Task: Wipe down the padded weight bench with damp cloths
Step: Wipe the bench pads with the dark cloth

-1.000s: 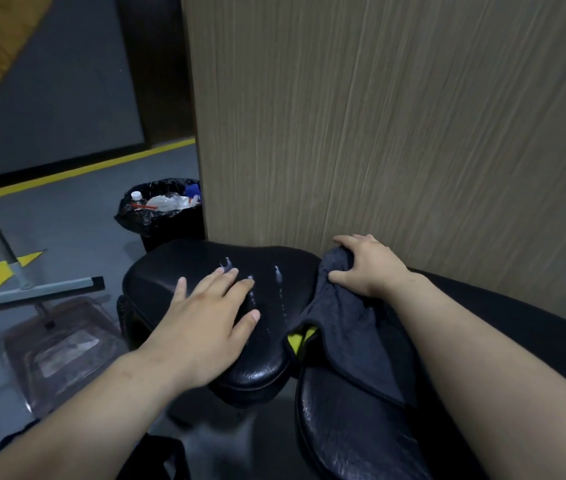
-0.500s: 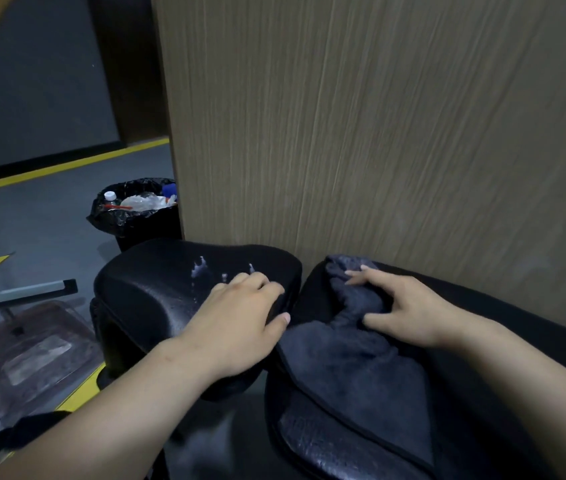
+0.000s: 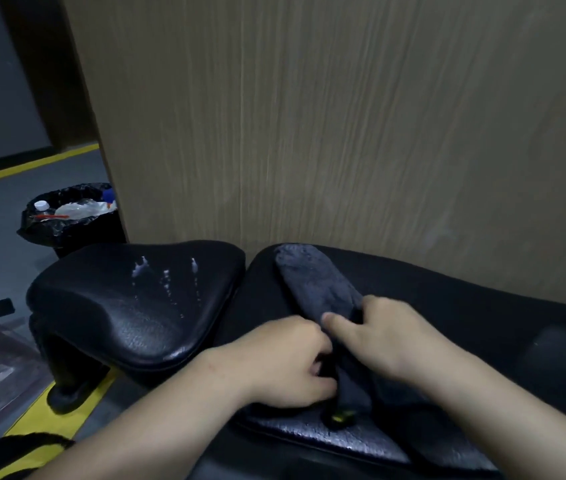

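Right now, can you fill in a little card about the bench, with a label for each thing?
cloth: dark grey, lying along the long pad
left hand: grips the cloth's near end
right hand: pinches the cloth right beside it
seat pad: black, with white streaks on top
bin: on the floor behind the seat pad, plastic rubbish inside
wall: wood panel, at the back

single head view — faces forward and down, close above bench (image 3: 129,323), wall (image 3: 344,133) behind

A dark grey cloth (image 3: 316,282) lies bunched on the black padded bench (image 3: 482,306), its seat pad (image 3: 129,323) flecked white.
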A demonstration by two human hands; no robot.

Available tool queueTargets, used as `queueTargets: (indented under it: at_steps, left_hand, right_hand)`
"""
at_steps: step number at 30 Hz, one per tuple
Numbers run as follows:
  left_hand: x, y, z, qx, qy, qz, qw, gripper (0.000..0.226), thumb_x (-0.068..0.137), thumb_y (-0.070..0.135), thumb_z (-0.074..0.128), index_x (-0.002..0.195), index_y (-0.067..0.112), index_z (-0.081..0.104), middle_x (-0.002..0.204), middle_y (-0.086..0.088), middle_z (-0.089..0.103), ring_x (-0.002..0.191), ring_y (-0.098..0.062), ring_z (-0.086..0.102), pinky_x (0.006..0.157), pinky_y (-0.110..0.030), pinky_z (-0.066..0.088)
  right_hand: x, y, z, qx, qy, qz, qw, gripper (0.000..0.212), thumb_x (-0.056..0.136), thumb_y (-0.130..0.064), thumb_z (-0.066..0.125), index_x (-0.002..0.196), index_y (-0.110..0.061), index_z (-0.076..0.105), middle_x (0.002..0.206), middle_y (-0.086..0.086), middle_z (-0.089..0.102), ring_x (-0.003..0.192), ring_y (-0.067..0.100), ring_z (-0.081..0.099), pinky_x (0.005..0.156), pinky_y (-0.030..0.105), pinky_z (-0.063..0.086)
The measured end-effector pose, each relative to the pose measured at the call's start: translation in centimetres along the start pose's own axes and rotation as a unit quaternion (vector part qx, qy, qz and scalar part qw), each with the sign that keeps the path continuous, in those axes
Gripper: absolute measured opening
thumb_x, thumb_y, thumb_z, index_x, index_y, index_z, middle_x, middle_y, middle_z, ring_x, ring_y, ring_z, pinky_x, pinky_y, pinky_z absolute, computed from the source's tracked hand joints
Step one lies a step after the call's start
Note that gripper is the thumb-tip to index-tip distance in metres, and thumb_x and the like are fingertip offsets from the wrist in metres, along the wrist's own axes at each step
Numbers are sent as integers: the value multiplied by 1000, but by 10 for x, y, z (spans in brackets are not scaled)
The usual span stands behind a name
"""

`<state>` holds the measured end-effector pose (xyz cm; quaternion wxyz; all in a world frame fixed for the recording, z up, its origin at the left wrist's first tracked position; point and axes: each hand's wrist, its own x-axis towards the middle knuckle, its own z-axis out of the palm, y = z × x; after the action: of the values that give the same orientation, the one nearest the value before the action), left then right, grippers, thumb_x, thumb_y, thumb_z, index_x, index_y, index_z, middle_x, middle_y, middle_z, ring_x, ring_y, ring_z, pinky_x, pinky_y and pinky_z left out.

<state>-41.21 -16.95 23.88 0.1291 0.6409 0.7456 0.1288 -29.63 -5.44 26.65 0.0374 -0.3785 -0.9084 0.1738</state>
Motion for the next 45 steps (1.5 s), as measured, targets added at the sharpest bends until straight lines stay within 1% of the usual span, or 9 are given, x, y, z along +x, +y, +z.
queueTargets:
  at_steps: [4, 11, 16, 18, 23, 27, 35, 41, 45]
  left_hand:
    - [8, 7, -6, -33, -81, 35, 996, 9, 84, 28, 66, 81, 21, 68, 61, 12, 59, 54, -4, 52, 56, -25, 42]
    - [38, -48, -30, 21, 185, 42, 982, 43, 70, 34, 63, 113, 31, 68, 103, 17, 57, 95, -5, 55, 84, -35, 52]
    - [56, -37, -25, 81, 42, 43, 995, 102, 65, 43, 80, 153, 39, 28, 162, 17, 14, 149, -4, -1, 122, -55, 2]
    - [61, -23, -23, 98, -15, 38, 994, 110, 61, 54, 82, 153, 41, 25, 158, 19, 24, 149, -4, 7, 119, -61, 0]
    - [65, -14, -20, 126, -47, 29, 991, 86, 44, 80, 74, 119, 40, 57, 106, 21, 50, 106, -6, 51, 96, -36, 45]
    - [62, -13, -18, 106, -39, 18, 993, 67, 48, 75, 78, 98, 37, 53, 99, 19, 49, 91, -1, 50, 80, -26, 47]
    - [38, 1, -15, 171, 47, 5, 984, 38, 71, 56, 67, 92, 33, 45, 79, 13, 60, 79, -11, 60, 68, -30, 44]
    - [21, 16, -47, 181, 124, 20, 975, 37, 69, 54, 65, 91, 33, 44, 74, 12, 62, 74, -13, 61, 65, -34, 45]
    - [23, 10, -43, 152, 94, -9, 984, 44, 65, 63, 70, 92, 36, 48, 78, 15, 63, 77, -9, 60, 68, -32, 45]
  right_hand:
    - [5, 3, 5, -21, -10, 11, 1000, 61, 82, -67, 55, 103, -10, 63, 111, 12, 68, 104, 28, 62, 74, 29, 43]
    - [9, 24, 18, -91, 27, -62, 994, 45, 80, -41, 66, 116, -16, 52, 117, 4, 57, 108, 25, 56, 81, 29, 41]
    - [3, 72, -22, -49, -71, -170, 982, 26, 74, -21, 71, 91, -27, 53, 82, -10, 60, 75, 6, 54, 66, 18, 41]
    - [-3, 91, -35, -57, -113, -174, 977, 26, 73, -19, 67, 89, -32, 53, 89, -14, 64, 82, 2, 58, 75, 19, 46]
    - [-16, 101, -46, -84, -56, -195, 976, 53, 71, -52, 64, 122, -34, 62, 127, -14, 61, 123, 3, 51, 103, 22, 40]
    - [-20, 88, -26, -52, 0, -187, 981, 83, 68, -82, 54, 133, -31, 51, 120, -16, 55, 113, 5, 52, 98, 27, 45]
    - [-13, 105, -17, -36, -15, -172, 984, 23, 70, -44, 61, 85, -28, 54, 89, -12, 57, 88, 14, 59, 79, 31, 50]
    - [-17, 100, -59, 124, -72, -152, 978, 14, 64, -25, 68, 74, -23, 59, 64, -9, 62, 59, 5, 57, 55, 27, 46]
    - [0, 109, -60, 172, -165, -120, 964, 38, 65, -52, 78, 93, -28, 69, 87, -11, 73, 83, 6, 68, 80, 31, 54]
